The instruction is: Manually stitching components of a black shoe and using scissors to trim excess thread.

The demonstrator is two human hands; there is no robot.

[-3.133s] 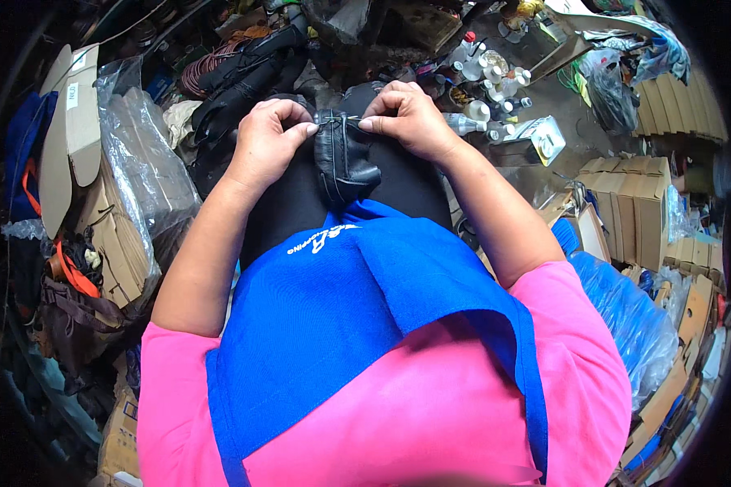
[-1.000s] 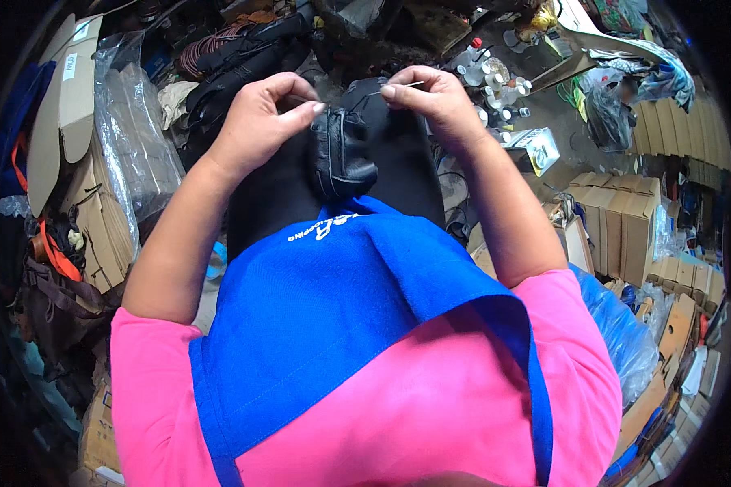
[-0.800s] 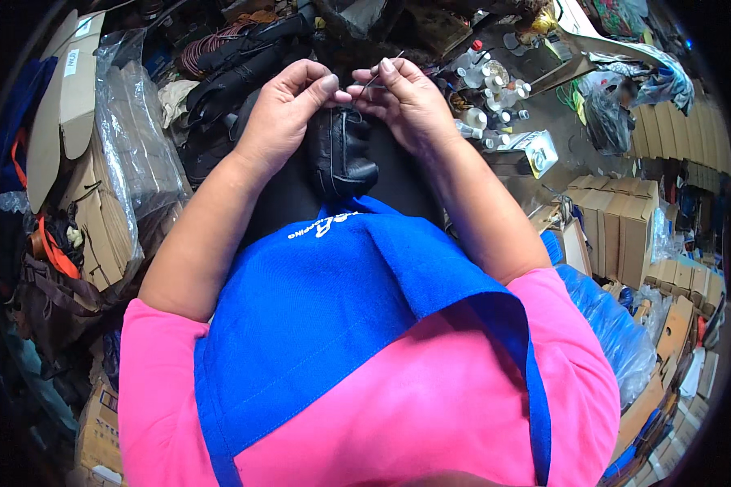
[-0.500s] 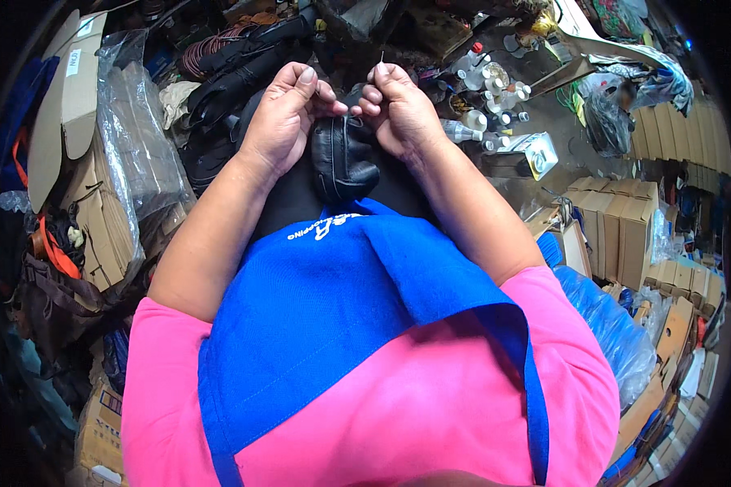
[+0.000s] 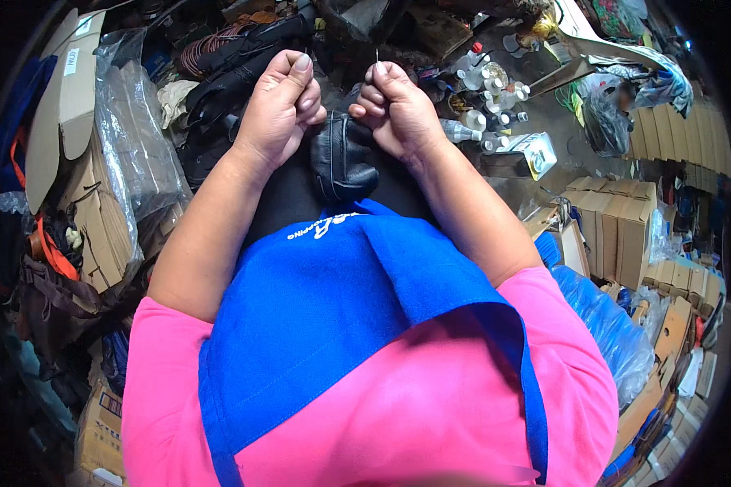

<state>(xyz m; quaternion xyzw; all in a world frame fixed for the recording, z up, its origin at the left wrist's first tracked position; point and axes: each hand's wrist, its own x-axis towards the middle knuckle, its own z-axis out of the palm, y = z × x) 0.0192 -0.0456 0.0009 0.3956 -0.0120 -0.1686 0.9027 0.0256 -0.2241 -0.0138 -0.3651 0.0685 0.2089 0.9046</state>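
Note:
My left hand [image 5: 274, 105] is closed, thumb against forefinger, and a thin needle tip [image 5: 305, 52] sticks up from the pinch. Opposite it, my right hand [image 5: 400, 105] pinches another slim needle [image 5: 377, 55], point upward. Both hands are raised over my lap, a small gap apart. Below and between them rests a black leather piece [image 5: 345, 166], rounded and stitched like part of a shoe; my lower fingers are close to its upper edge. Any thread is too fine to make out.
A blue apron [image 5: 317, 325] covers my lap. Several bottles [image 5: 491, 89] and a tin [image 5: 536, 154] stand at the far right. Cardboard boxes [image 5: 617, 219] are stacked on the right; plastic-wrapped cardboard [image 5: 142, 122] leans on the left, near black bags [image 5: 219, 105].
My left hand has moved up and slightly left, away from the leather piece, and its needle tip now shows. My right hand has barely shifted, slightly left.

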